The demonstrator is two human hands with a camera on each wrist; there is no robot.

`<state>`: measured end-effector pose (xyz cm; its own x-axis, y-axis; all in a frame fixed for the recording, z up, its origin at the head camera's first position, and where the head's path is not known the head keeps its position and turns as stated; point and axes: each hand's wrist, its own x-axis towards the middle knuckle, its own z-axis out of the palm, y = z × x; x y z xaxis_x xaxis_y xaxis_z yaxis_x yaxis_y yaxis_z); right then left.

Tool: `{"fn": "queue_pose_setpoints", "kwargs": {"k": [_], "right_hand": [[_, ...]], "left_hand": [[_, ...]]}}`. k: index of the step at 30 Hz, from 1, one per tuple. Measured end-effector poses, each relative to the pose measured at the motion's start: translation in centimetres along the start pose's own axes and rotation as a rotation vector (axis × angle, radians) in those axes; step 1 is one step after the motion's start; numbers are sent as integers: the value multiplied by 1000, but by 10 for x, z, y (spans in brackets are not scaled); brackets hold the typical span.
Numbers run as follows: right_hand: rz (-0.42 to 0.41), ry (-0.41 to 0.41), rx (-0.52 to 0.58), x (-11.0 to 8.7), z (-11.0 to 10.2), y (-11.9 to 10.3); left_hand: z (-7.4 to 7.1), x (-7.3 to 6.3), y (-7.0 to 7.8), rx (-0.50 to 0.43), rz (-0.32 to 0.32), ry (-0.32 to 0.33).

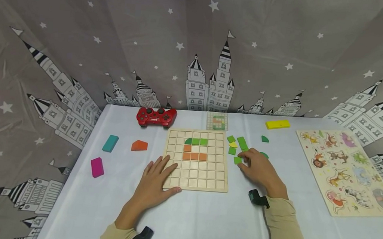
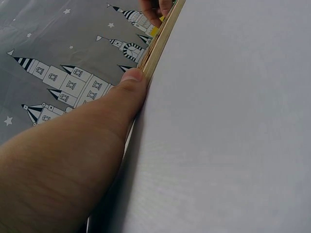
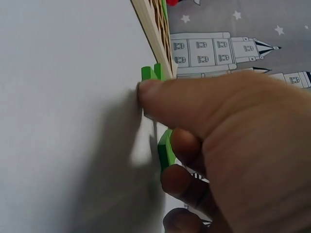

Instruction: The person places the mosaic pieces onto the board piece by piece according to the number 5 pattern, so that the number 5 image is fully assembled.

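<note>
A wooden grid board (image 1: 207, 173) lies flat on the white table, holding several green and orange pieces in its upper cells. My left hand (image 1: 154, 180) rests on the board's lower left corner, fingers spread over the cells and thumb along the near edge. To the right of the board, my right hand (image 1: 261, 170) pinches a green square tile (image 1: 237, 160) between thumb and fingers. In the right wrist view the thumb covers part of that tile (image 3: 147, 74). Beyond it lie loose green tiles (image 1: 242, 142) and a yellow piece (image 1: 233, 144).
A pattern card (image 1: 217, 121) lies behind the board, a red game controller (image 1: 156, 117) to its left. Orange (image 1: 139, 146), teal (image 1: 110, 143) and magenta blocks (image 1: 97, 167) lie left. A yellow block (image 1: 277, 124) and an animal puzzle board (image 1: 345, 176) are at right.
</note>
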<state>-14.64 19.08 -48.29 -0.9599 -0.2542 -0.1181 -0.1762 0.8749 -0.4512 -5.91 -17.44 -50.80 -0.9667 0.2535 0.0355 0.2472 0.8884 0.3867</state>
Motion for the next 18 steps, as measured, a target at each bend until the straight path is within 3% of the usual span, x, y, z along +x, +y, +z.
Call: {"fn": "queue_pose_setpoints", "kwargs": {"k": [10,18], "right_hand": [[-41,38,5,1,3,3],[-96,68,79,8,1,-1]], "left_hand": [[-2,0,1,-21,0,-8],[-3,0,2,-20,5,-1]]}}
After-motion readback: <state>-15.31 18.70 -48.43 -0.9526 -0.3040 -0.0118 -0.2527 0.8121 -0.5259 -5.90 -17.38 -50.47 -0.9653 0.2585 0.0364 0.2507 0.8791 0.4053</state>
